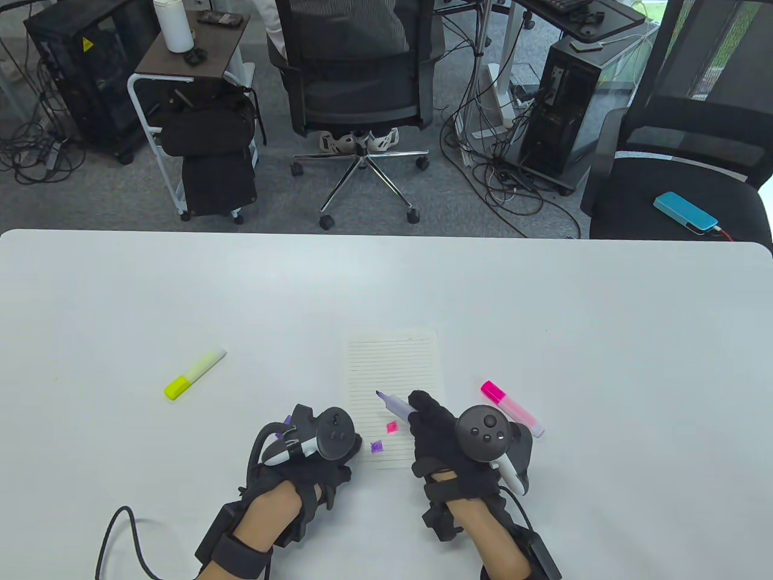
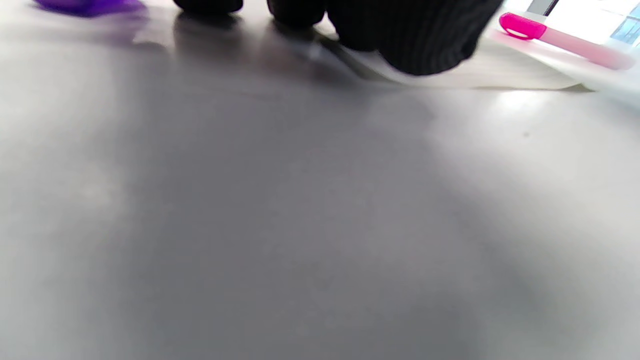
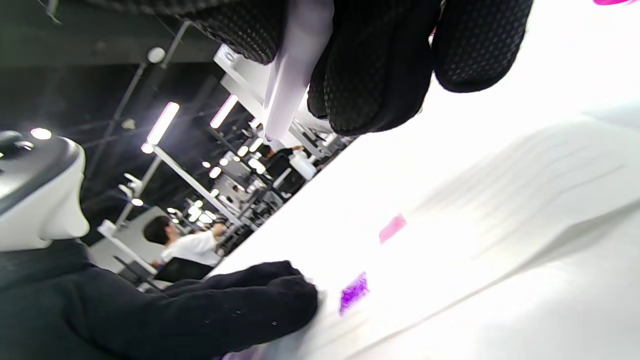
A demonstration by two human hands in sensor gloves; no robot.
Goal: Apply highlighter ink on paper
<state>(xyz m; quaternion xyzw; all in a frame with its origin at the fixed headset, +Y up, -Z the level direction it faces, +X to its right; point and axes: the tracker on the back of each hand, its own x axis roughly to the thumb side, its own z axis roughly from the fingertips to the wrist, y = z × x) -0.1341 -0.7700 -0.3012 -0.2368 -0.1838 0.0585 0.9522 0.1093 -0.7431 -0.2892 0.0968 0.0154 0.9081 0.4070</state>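
Two small ink patches, one pink (image 1: pixel 392 427) and one purple (image 1: pixel 377 447), are showing on the lined paper (image 1: pixel 392 374) lying mid-table (image 1: pixel 543 302). We are gripping the purple highlighter (image 1: pixel 395 405) in our right hand (image 1: pixel 444 432), its uncapped tip raised above the sheet. Our left hand (image 1: pixel 314 450) is pressing fingertips on the paper's near left corner; whether it is also holding something purple, we cannot tell. Yellow (image 1: pixel 194 372) and pink (image 1: pixel 512 408) highlighters are lying on either side.

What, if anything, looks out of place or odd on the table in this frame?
Little stands out. The lined paper lies slightly askew, carrying a pink patch and a purple patch. The right hand holds the purple highlighter uncapped; something purple by the left hand may be its cap. No spills or damage visible.
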